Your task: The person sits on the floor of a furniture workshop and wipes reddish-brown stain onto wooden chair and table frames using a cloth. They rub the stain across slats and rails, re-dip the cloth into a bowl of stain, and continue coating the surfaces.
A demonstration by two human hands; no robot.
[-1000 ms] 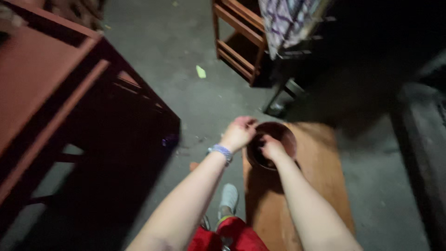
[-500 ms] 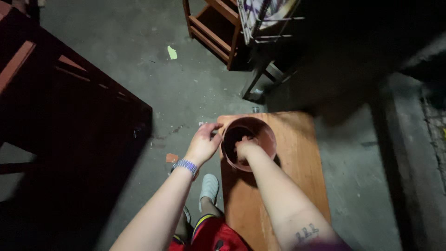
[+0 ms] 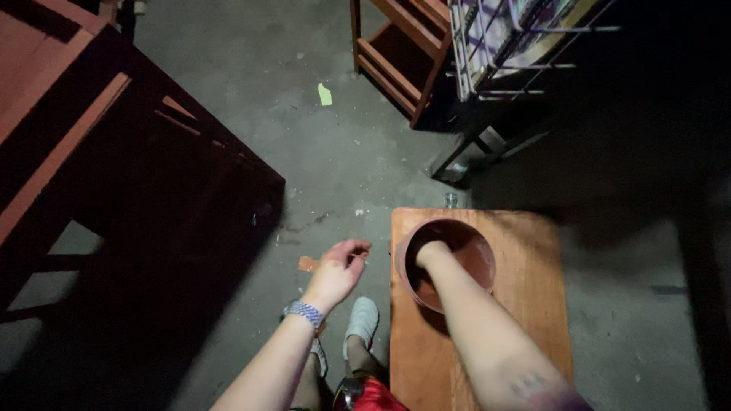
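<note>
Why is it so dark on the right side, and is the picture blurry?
Head view: light falls on the middle floor and the wooden board, while the right side sinks into black shadow; the right hand inside the clay bowl is dim, the left hand lit; the edges look stretched, with only slight blur.

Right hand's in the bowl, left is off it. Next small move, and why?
Probably bring the left hand back onto the bowl rim to steady it. The right hand is plunged inside the bowl, which sits near the left edge of the board; the left hand hangs open in the air beside it, touching nothing. With nothing bracing the bowl, work inside could slide or tip it.
</note>
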